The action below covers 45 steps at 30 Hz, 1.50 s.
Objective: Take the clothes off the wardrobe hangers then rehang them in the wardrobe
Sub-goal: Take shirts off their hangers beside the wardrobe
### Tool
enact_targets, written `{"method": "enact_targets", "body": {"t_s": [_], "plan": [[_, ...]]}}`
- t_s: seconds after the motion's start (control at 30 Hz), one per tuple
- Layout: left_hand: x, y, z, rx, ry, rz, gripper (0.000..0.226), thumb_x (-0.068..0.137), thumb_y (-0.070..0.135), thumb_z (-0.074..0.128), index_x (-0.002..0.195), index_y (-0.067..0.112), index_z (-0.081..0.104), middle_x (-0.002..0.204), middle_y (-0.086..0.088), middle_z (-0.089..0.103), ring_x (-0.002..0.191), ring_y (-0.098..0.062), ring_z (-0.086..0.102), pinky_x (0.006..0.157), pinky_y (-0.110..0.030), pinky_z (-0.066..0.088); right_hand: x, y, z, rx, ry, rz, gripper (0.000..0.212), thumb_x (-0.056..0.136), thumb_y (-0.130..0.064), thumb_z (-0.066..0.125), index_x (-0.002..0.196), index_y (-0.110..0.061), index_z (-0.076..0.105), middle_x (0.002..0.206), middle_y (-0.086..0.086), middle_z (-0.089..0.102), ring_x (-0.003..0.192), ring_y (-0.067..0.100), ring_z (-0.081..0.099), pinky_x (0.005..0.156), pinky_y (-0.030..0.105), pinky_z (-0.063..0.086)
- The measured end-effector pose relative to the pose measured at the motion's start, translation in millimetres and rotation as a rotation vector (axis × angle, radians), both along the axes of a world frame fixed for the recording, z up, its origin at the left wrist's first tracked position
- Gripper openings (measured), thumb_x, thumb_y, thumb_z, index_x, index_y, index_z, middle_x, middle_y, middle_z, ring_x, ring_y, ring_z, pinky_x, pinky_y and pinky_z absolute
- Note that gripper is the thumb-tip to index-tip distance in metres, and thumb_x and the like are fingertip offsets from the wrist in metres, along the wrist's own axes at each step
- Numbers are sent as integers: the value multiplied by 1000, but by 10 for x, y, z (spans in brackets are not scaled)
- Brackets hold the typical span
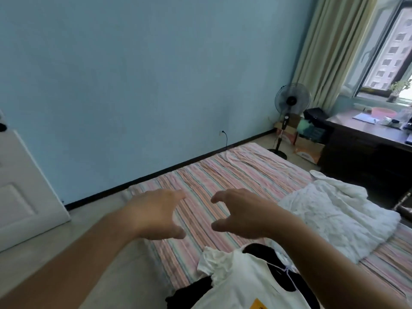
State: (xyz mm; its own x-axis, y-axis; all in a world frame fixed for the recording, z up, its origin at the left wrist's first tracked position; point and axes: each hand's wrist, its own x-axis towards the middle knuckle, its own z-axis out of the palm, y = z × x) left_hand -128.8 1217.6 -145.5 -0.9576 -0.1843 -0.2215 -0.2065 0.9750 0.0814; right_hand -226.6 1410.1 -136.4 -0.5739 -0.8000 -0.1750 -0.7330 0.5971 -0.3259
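Hands first: my left hand (156, 214) and right hand (242, 214) hover side by side over the striped bed (234, 175), fingers spread and loosely bent, holding nothing. The clothes lie below them: a white T-shirt (243, 284) over a black garment (191, 291) at the near edge, and a white textured garment (334, 215) to my right. I judge the next step is to pick one up; I should take the T-shirt by both shoulders so it hangs straight. Its orange patch (258, 305) carries no writing I can read, and no brand shows. No wardrobe or hanger is plainly visible.
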Motion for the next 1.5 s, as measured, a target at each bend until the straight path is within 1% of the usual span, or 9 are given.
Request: {"method": "enact_targets", "body": {"t_s": [0.27,0.43,0.57,0.8,0.97,1.03,1.13,1.3,1.5], "plan": [[1686,-457,854,14,136,210,64,77,65,68,132,38,46,122,11,60,105,-15,57,85,-36,48,1228,-778,957,-77,105,295,65,86,-51,69,143,-30,46,140,-3,56,121,17,55,96,34,44],[2568,-565,1148,5,174,383,77,78,68,66,143,38,38,128,10,57,101,-10,56,82,-30,49,1869,-1225,1369,-86,157,524,59,87,-55,65,139,-32,50,134,-8,59,116,11,58,101,35,47],[3209,-551,1367,48,224,533,75,78,63,69,142,39,39,102,21,52,86,-5,56,71,-22,49,2336,-1541,1643,-102,214,731,56,88,-57,64,137,-33,51,133,-11,59,115,10,57,100,35,48],[4266,-274,1663,9,316,914,81,76,68,66,146,45,31,108,27,39,96,1,47,79,-22,44,3104,-1983,1843,-194,238,1055,51,88,-53,65,133,-33,53,130,-11,61,109,10,60,90,31,51],[5006,186,1750,15,368,1165,56,78,63,68,128,48,49,97,32,49,90,6,53,74,-15,45,3820,-2186,1805,-233,233,1296,54,86,-56,64,135,-39,48,128,-14,57,111,7,56,87,28,46],[5306,397,1743,-19,350,1255,63,79,63,68,135,46,44,104,34,46,88,7,51,70,-14,41,4128,-2213,1791,-227,233,1390,52,86,-57,63,133,-41,48,125,-17,57,109,5,55,81,25,45],[5709,677,1724,-64,280,1410,81,78,67,66,147,38,34,127,16,48,94,2,48,80,-20,45,4565,-2220,1779,-213,210,1502,51,86,-56,65,133,-39,51,119,-17,60,105,6,59,77,24,47],[6322,1057,1695,-96,233,1622,83,77,67,68,146,32,39,117,11,53,100,-5,55,90,-30,51,5215,-2172,1746,-191,149,1630,56,83,-51,72,133,-34,54,122,-12,60,105,10,60,86,28,49],[7024,1495,1662,-115,244,1809,83,72,70,70,139,26,48,125,2,56,90,-5,49,76,-22,40,5923,-2075,1707,-202,73,1756,52,85,-49,71,131,-30,56,118,-11,60,102,11,60,90,32,52]]}}
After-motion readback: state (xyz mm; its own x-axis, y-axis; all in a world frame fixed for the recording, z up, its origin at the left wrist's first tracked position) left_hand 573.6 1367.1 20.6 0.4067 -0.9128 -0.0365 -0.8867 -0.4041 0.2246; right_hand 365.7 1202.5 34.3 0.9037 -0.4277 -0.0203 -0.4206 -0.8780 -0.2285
